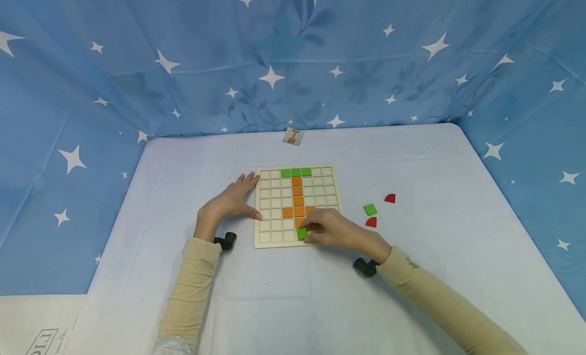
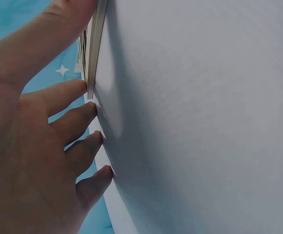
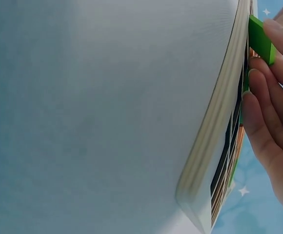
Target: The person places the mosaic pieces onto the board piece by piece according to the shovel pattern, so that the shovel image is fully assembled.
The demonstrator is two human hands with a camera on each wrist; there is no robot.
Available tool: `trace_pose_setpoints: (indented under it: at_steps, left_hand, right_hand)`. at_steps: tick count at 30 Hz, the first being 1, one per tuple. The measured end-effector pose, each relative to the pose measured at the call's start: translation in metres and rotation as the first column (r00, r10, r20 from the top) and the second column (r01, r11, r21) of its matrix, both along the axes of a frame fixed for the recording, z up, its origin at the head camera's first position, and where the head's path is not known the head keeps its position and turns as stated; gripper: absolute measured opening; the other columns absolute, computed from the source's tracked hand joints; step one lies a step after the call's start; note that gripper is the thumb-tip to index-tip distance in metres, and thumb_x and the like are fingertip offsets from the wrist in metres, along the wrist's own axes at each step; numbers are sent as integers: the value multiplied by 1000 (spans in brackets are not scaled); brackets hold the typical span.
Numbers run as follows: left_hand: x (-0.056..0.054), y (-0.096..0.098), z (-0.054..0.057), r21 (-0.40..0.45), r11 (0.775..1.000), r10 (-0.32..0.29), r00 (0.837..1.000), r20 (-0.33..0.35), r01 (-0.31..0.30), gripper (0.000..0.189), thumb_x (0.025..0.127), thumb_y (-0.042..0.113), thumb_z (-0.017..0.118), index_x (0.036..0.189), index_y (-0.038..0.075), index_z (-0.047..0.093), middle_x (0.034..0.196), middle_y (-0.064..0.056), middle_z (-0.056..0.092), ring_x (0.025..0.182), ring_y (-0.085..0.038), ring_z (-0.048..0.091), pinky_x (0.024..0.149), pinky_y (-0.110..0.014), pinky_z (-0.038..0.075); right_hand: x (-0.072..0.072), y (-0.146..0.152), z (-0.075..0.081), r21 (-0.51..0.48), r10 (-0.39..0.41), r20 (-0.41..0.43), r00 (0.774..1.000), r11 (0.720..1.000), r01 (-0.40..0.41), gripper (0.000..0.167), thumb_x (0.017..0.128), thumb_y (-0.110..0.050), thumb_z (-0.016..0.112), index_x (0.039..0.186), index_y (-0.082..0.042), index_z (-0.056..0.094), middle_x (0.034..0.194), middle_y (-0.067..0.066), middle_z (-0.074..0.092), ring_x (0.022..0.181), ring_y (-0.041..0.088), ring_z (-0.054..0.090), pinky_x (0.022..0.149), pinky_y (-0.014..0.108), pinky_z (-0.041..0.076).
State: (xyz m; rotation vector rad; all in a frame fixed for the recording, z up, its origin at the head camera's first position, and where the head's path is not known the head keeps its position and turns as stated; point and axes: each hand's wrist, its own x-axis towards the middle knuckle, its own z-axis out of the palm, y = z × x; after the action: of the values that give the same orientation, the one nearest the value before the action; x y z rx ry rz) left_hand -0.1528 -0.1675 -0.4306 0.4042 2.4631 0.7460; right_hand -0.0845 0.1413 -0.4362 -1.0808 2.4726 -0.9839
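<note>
A pale wooden grid board (image 1: 276,238) lies on the white table. Three green square tiles (image 1: 296,172) fill part of its top row, with a column of orange tiles (image 1: 298,191) below them and orange tiles to either side lower down. My right hand (image 1: 336,230) pinches a green square tile (image 1: 302,234) at the bottom row, under the orange column; the right wrist view shows that tile (image 3: 261,41) tilted between thumb and fingers. My left hand (image 1: 233,198) rests at the board's left edge, fingers spread, the thumb touching the rim.
Right of the board lie a loose green tile (image 1: 370,209) and two red quarter-circle pieces (image 1: 390,198). A small pattern card (image 1: 293,136) lies beyond the board near the table's back edge. A blue star-printed curtain (image 1: 274,50) hangs behind the table.
</note>
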Motion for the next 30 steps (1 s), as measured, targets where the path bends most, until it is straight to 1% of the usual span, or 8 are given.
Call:
trace_pose_setpoints:
  at_steps: [4, 10, 14, 19, 24, 30]
  left_hand:
    - [-1, -1, -1, 2, 1000, 3, 1000, 5, -3, 120, 77, 35, 91, 166, 11, 14, 174, -12, 2, 161, -35, -5, 130, -55, 0]
    - [-1, -1, -3, 2, 1000, 6, 1000, 3, -6, 120, 77, 36, 91, 166, 11, 15, 174, -12, 2, 161, -34, -5, 130, -56, 0]
    - [0, -2, -4, 2, 1000, 10, 1000, 3, -10, 120, 77, 36, 91, 167, 11, 14, 174, -12, 2, 161, -34, -5, 130, -55, 0]
    - [0, -1, -3, 10, 1000, 15, 1000, 6, -15, 120, 78, 35, 91, 167, 11, 14, 174, -12, 2, 161, -34, -6, 130, -55, 0]
    - [0, 0, -2, 12, 1000, 8, 1000, 8, -8, 119, 78, 35, 91, 167, 11, 14, 174, -12, 2, 161, -34, -6, 130, -55, 0]
    - [0, 0, -1, 12, 1000, 12, 1000, 7, -12, 120, 78, 35, 91, 167, 11, 14, 174, -12, 2, 161, -34, -6, 130, -56, 0]
  right_hand:
    - [1, -1, -1, 3, 10, -8, 1000, 1000, -10, 25, 88, -15, 83, 109, -4, 76, 96, 2, 70, 83, 15, 61, 74, 23, 53]
    - [3, -5, -1, 19, 8, 3, 1000, 1000, -9, 24, 88, -12, 82, 109, -3, 76, 97, 3, 70, 85, 15, 64, 77, 24, 57]
    - [4, -7, 0, 38, 21, -19, 1000, 999, -20, 23, 88, -9, 82, 109, -3, 76, 97, 5, 67, 84, 14, 64, 77, 24, 57]
    - [4, -8, 1, 61, 31, -50, 998, 998, -27, 23, 88, -8, 81, 110, -4, 76, 98, 5, 65, 82, 13, 60, 75, 22, 55]
    - [4, -6, 2, 54, 38, -48, 998, 998, -35, 22, 88, -6, 80, 109, -3, 76, 98, 5, 65, 80, 12, 57, 73, 21, 53]
    - [2, -4, 3, 36, 50, -38, 998, 998, -49, 24, 87, -2, 78, 111, -2, 76, 100, 6, 66, 82, 11, 59, 74, 20, 54]
